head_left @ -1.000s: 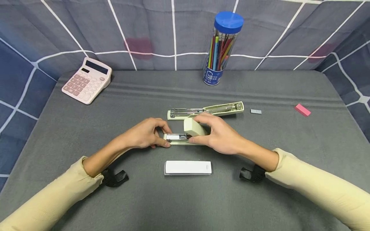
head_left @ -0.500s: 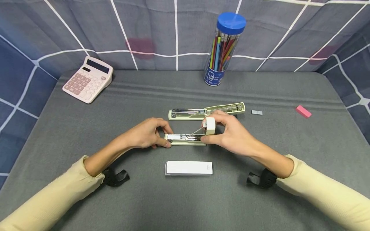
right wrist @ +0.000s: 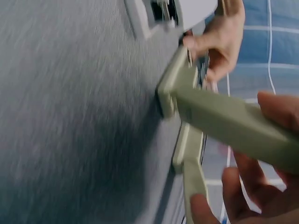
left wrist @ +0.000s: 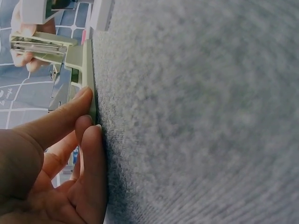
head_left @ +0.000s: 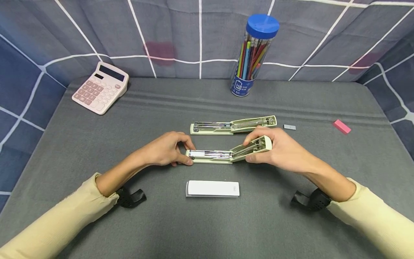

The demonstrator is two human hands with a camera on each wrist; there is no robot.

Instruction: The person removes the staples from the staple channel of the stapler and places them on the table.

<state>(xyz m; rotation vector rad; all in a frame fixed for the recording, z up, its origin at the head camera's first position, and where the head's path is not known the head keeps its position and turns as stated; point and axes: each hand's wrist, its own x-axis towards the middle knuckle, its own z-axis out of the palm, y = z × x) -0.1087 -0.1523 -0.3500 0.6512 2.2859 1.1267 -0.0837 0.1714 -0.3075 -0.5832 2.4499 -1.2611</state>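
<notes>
A pale green stapler point(head_left: 211, 160) lies in the middle of the grey table, its top arm point(head_left: 239, 152) swung far back to the right so the metal staple channel shows. My left hand point(head_left: 169, 148) pinches the left end of its base between thumb and fingers. My right hand point(head_left: 281, 149) grips the raised top arm near its free end. In the right wrist view that arm point(right wrist: 224, 116) slants up from the base into my fingers. Just behind it rests a second pale green stapler point(head_left: 211, 131), also folded open. A white stapler point(head_left: 212, 188) lies closed in front.
A small strip of staples point(head_left: 289, 127) and a pink eraser point(head_left: 341, 126) lie to the right. At the back stand a pink calculator point(head_left: 100, 88) and a clear tube of pencils point(head_left: 250, 59) with a blue lid. A checked curtain point(head_left: 181, 39) borders the table.
My right hand has moved right, swinging the stapler's top arm from above the base back to the right. My left hand stays at the base's left end.
</notes>
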